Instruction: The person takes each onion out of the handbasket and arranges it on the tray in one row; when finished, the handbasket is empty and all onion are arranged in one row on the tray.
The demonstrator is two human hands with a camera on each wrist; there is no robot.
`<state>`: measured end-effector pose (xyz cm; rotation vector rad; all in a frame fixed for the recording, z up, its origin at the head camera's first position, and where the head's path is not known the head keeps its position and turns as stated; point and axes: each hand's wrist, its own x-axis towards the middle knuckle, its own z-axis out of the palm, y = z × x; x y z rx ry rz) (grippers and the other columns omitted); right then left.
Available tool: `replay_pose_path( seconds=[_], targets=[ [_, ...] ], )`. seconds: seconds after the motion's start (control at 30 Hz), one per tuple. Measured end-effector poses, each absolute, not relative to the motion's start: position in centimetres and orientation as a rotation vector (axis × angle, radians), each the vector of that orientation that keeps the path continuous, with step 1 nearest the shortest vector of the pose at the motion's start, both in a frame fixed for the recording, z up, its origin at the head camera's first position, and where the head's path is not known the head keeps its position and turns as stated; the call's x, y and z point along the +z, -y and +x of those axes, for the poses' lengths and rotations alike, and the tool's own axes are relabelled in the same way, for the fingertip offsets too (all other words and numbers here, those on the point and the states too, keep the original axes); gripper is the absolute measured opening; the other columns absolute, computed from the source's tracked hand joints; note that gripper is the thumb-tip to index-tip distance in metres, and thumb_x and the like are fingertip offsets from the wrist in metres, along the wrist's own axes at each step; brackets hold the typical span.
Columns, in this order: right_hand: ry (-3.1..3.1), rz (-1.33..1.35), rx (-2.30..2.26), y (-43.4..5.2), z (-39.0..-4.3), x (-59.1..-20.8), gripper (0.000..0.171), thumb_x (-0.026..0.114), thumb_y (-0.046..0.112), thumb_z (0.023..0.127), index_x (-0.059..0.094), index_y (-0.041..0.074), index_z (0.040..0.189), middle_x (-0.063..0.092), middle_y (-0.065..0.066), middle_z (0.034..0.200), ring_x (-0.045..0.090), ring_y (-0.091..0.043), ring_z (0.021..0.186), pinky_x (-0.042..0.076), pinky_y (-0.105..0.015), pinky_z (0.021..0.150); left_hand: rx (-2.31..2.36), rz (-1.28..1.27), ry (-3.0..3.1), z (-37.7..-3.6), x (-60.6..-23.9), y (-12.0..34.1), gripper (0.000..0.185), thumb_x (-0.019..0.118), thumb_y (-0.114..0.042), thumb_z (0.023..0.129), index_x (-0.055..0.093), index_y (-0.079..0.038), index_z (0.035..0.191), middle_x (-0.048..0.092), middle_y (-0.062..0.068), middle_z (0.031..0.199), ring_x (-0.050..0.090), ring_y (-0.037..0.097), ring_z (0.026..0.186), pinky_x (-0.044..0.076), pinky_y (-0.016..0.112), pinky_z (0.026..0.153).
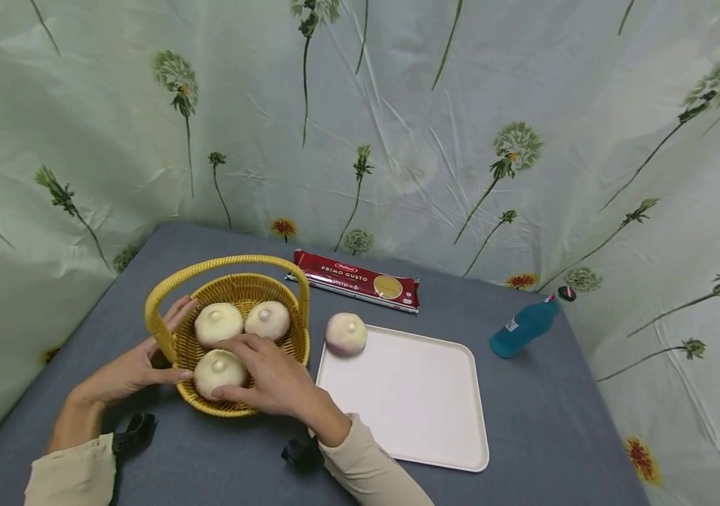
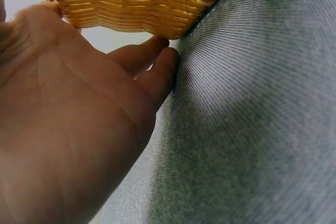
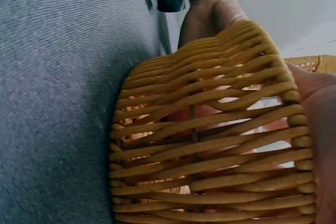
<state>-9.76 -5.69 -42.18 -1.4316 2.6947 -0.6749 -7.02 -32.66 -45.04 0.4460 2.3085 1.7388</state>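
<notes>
A yellow wicker basket (image 1: 228, 405) with an arched handle stands at the left of the table, holding three pale, purple-tinged turnips. My left hand (image 1: 134, 367) holds the basket's left side, thumb along the front and fingers behind by the handle. In the left wrist view, fingertips (image 2: 167, 64) touch the low woven wall. With thumb and fingers, my right hand (image 1: 277, 379) grips the front turnip (image 1: 213, 376) inside the basket. Behind it sit a left turnip (image 1: 217, 323) and a right turnip (image 1: 267, 320). Wickerwork (image 3: 210, 145) hides most of the right hand in the right wrist view.
A white tray (image 1: 410, 400) lies right of the basket, with another turnip (image 1: 345, 334) at its back left corner. Behind them is a red pasta packet (image 1: 360, 280). A blue bottle (image 1: 527, 327) is at the right. A flowered curtain (image 1: 410, 154) closes off the back.
</notes>
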Motion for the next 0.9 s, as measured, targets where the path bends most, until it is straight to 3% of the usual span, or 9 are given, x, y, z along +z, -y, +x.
replay_pose_path(
  seconds=[0.3, 0.57, 0.9],
  targets=[
    [-2.759, -1.384, -0.564, 6.03, -9.48, -42.41, 0.064, 0.060, 0.059, 0.094, 0.044, 0.034, 0.150, 0.050, 0.003, 0.147, 0.050, -0.011, 0.131, 0.048, -0.028, 0.100, 1.743, 0.452, -2.306, -7.04, -44.90, 32.59, 0.110, 0.072, 0.003, 0.087, -0.001, -0.028, 0.163, -0.019, -0.010, 0.167, -0.023, 0.019, 0.148, -0.005, 0.087, 0.093],
    [-2.773, -1.372, -0.522, 6.13, -9.49, -42.49, 0.062, 0.057, 0.061, 0.095, 0.045, 0.033, 0.149, 0.049, 0.003, 0.147, 0.049, -0.010, 0.132, 0.048, -0.028, 0.101, 1.748, 0.441, -2.298, -7.16, -44.85, 32.49, 0.110, 0.072, 0.003, 0.087, -0.001, -0.028, 0.163, -0.018, -0.013, 0.167, -0.024, 0.022, 0.149, -0.006, 0.087, 0.093],
    [-2.783, -1.360, -0.498, 6.13, -9.38, -42.57, 0.062, 0.058, 0.061, 0.094, 0.046, 0.034, 0.149, 0.051, 0.005, 0.146, 0.049, -0.009, 0.131, 0.049, -0.027, 0.099, 1.744, 0.450, -2.307, -7.06, -44.94, 32.52, 0.109, 0.071, 0.004, 0.087, -0.001, -0.028, 0.163, -0.015, -0.022, 0.165, -0.019, 0.009, 0.148, -0.005, 0.087, 0.093]
  ],
)
